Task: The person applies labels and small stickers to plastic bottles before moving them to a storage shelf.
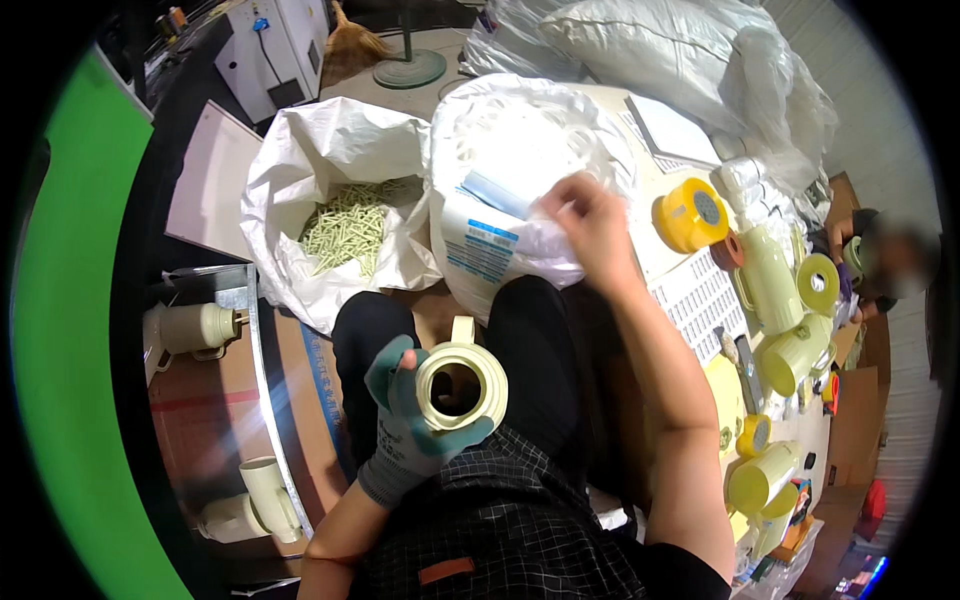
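Note:
My left hand (408, 425), in a grey-green work glove, is closed round a pale yellow-green jug body (494, 385) above my lap. Its round mouth faces up, showing a dark hollow inside, and the handle points away from me. Over the near right edge of an open white sack (468, 215) hangs my bare right hand (597, 232), its fingers curled together and slightly blurred. Whatever may be between those fingers is too small to tell. White ring-shaped parts (540, 130) fill that sack, and a blue-printed label shows on its near side.
Another white sack (275, 190) holds pale green stick-like pieces (350, 232). The table (650, 235) at right carries yellow tape rolls (692, 215), several jugs (770, 280) and a printed sheet (700, 300). More jugs (195, 328) lie in a carton at left. A co-worker (890, 255) sits far right.

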A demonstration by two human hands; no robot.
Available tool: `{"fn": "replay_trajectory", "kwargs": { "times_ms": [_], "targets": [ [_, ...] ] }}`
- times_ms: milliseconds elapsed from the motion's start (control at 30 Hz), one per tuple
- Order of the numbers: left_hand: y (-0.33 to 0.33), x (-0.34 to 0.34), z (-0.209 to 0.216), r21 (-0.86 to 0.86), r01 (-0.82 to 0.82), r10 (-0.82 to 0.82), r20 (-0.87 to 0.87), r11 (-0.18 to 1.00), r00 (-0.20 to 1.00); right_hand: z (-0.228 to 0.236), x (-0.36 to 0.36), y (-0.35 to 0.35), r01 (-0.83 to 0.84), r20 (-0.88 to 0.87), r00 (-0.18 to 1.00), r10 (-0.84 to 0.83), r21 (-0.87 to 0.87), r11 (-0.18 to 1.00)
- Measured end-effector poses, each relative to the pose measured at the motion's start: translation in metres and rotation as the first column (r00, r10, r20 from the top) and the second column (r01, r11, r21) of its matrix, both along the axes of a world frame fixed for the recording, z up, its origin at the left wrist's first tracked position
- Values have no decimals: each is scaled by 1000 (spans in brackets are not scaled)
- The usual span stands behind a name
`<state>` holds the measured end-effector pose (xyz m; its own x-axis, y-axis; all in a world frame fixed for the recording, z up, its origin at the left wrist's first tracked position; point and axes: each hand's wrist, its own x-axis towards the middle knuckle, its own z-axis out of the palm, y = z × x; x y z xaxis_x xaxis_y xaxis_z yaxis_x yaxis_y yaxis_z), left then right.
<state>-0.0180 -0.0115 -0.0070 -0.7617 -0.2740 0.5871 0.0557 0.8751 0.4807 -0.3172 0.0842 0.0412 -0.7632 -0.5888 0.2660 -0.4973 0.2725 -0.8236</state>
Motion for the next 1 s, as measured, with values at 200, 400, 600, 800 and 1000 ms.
{"fn": "replay_trajectory", "kwargs": {
  "times_ms": [200,400,600,800,1000],
  "targets": [
    [-12,-3,12,-117,127,-125,24,985,992,3,128,27,-488,-603,597,529,250,836],
    [-26,8,-2,61,101,-105,74,993,992,3,138,39,-590,-477,586,655,303,749],
    [-26,11,15,-174,150,-115,198,973,973,1,148,35,-612,-295,617,730,404,680],
    [-25,28,15,-222,94,-38,244,970,969,-11,165,35,-545,-489,588,644,350,762],
    [-24,29,6,-30,100,-93,188,995,978,-12,147,24,-628,-704,408,581,246,739]
  ]
}}
